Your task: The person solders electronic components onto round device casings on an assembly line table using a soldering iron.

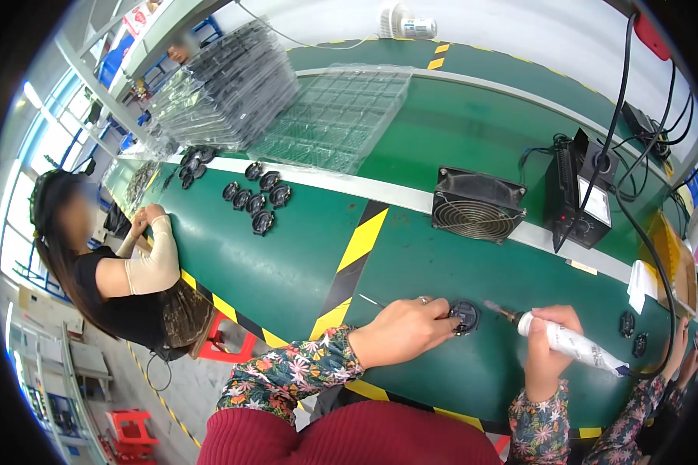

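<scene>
My left hand (408, 331) presses its fingertips on the edge of a small round black plastic part (464, 317) lying on the green table mat (302, 256). A ring sits on one of its fingers. In my right hand (551, 345) is a soldering iron (578, 346) with a white wrapped handle, its cord running off from the rear end. The iron's metal tip points left, just right of the round part and apart from it. A thin light-coloured strand (371, 301) lies beyond my left hand.
A black fan (478, 205) and a black soldering station (583, 194) stand at the back. Several black parts (256, 198) lie further left; two more (627, 325) are at right. Stacked clear trays (225, 85) stand far left. One co-worker (124, 271) sits left; another's hands (681, 353) are at right.
</scene>
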